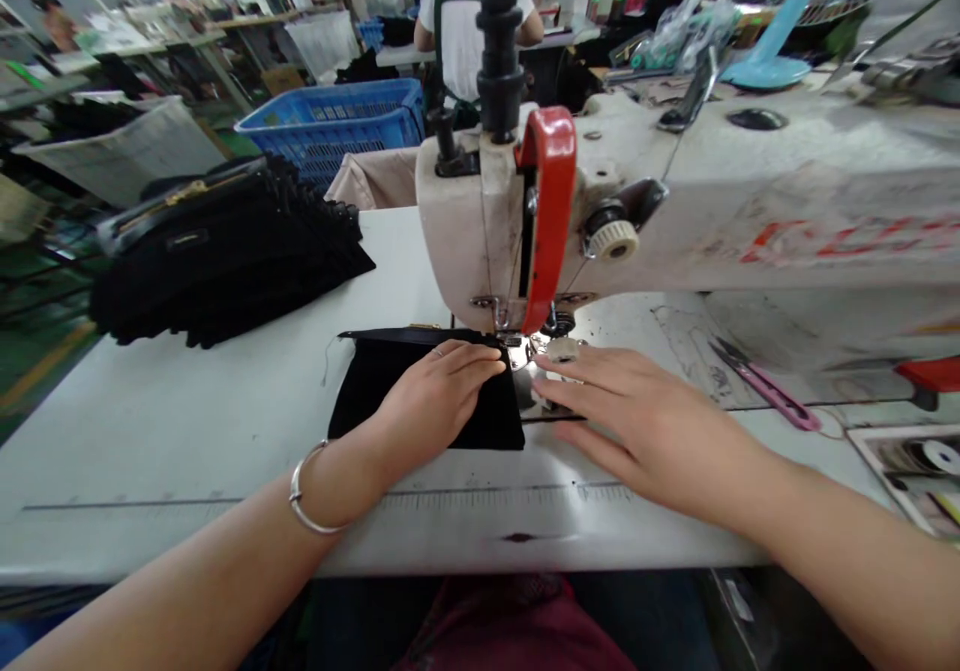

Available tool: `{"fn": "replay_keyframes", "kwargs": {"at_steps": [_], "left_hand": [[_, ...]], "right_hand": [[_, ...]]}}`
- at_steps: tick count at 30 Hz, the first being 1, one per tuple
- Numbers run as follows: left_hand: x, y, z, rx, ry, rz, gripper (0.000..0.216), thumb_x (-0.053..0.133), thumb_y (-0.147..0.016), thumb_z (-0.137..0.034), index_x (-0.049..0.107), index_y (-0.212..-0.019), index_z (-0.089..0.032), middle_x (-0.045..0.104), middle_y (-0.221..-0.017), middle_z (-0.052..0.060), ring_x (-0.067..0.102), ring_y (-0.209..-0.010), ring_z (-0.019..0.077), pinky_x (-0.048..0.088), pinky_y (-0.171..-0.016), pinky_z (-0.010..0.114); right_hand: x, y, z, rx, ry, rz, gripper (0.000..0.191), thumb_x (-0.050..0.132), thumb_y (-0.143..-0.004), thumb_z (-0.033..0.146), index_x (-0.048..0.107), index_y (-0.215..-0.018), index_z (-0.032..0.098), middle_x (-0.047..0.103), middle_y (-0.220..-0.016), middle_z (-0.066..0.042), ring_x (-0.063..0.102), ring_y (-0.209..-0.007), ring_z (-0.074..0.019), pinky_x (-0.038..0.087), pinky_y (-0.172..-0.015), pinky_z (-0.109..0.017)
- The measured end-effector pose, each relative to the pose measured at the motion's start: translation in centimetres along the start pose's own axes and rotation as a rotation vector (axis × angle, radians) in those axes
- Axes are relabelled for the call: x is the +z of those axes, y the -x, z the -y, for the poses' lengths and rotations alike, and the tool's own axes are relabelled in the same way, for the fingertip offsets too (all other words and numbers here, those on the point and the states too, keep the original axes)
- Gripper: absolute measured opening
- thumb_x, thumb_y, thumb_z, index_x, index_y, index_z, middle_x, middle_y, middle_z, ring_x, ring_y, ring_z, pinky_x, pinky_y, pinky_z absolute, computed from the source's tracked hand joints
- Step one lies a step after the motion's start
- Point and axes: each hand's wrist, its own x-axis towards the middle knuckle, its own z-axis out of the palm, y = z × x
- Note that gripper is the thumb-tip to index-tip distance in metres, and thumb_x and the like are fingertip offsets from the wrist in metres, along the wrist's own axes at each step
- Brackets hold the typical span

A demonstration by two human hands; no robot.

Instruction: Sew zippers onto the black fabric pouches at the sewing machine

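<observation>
A black fabric piece [420,406] with a dark strip along its far edge lies on the sewing machine's bed. My left hand [439,391] rests flat on top of it, fingers stretched toward the needle area. On the other side of the presser foot [517,343], my right hand [630,411] lies with its fingers extended and apart, close to the fabric's right edge. Nothing shows in its fingers. The sewing machine [480,221] has a red guard [551,211] in front of its needle bar. The needle tip itself is hard to make out.
A stack of black pieces with a zipper [225,241] stands at the table's left. Pink-handled thread snips [772,386] lie right of my right hand. A bobbin tray [900,451] sits at the right edge. Beyond are a blue crate [337,116] and a person [465,31].
</observation>
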Motion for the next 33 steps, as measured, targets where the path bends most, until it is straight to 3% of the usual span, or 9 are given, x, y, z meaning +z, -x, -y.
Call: {"fn": "replay_keyframes", "kwargs": {"at_steps": [4,7,22,25,29,33], "left_hand": [[0.0,0.0,0.0,0.012,-0.004,-0.001,0.032,0.048,-0.092,-0.006,0.061,-0.120,-0.013,0.066,-0.121,0.009,0.059,-0.116,0.0196,0.049,-0.105,0.041],[-0.1,-0.1,0.0,0.005,-0.001,-0.001,0.032,0.046,-0.092,-0.006,0.063,-0.119,-0.014,0.067,-0.121,0.009,0.060,-0.115,0.0196,0.050,-0.103,0.041],[-0.1,-0.2,0.2,0.006,0.015,0.038,0.030,0.049,-0.090,-0.007,0.064,-0.116,-0.013,0.065,-0.120,0.009,0.058,-0.114,0.0222,0.049,-0.105,0.041],[-0.1,0.0,0.4,0.004,0.018,0.035,0.031,0.049,-0.090,-0.007,0.063,-0.117,-0.014,0.065,-0.121,0.008,0.058,-0.115,0.0220,0.049,-0.104,0.042],[-0.1,0.0,0.5,0.005,0.015,0.058,0.032,0.050,-0.089,-0.007,0.063,-0.117,-0.015,0.064,-0.123,0.007,0.057,-0.116,0.0227,0.048,-0.106,0.043],[-0.1,-0.1,0.4,-0.006,0.015,0.057,0.032,0.050,-0.089,-0.007,0.063,-0.116,-0.016,0.064,-0.124,0.007,0.057,-0.116,0.0226,0.048,-0.105,0.042]], "right_hand": [[2.9,-2.8,-1.3,-0.022,0.038,0.082,0.043,0.059,-0.093,0.036,0.056,-0.131,0.016,0.061,-0.128,-0.013,0.058,-0.114,-0.0292,0.049,-0.096,-0.046],[4.0,-3.2,-1.7,-0.007,0.021,0.048,0.038,0.057,-0.094,0.034,0.059,-0.127,0.016,0.061,-0.128,-0.013,0.059,-0.113,-0.0288,0.048,-0.096,-0.046],[4.2,-2.7,-1.6,0.016,-0.022,0.012,0.026,0.057,-0.091,0.028,0.065,-0.113,0.018,0.065,-0.117,-0.012,0.058,-0.110,-0.0289,0.047,-0.095,-0.046],[3.6,-2.7,-1.8,0.074,-0.109,-0.136,0.017,0.054,-0.092,0.026,0.067,-0.100,0.019,0.067,-0.106,-0.009,0.061,-0.101,-0.0249,0.050,-0.088,-0.040],[2.9,-3.0,-2.5,0.358,-0.111,-0.443,0.014,0.054,-0.091,0.028,0.064,-0.089,0.018,0.068,-0.088,-0.008,0.063,-0.084,-0.0227,0.051,-0.075,-0.034],[2.8,-3.4,-2.8,0.458,-0.113,-0.446,0.017,0.054,-0.089,0.033,0.063,-0.085,0.019,0.066,-0.079,-0.006,0.062,-0.072,-0.0211,0.048,-0.066,-0.032]]}}
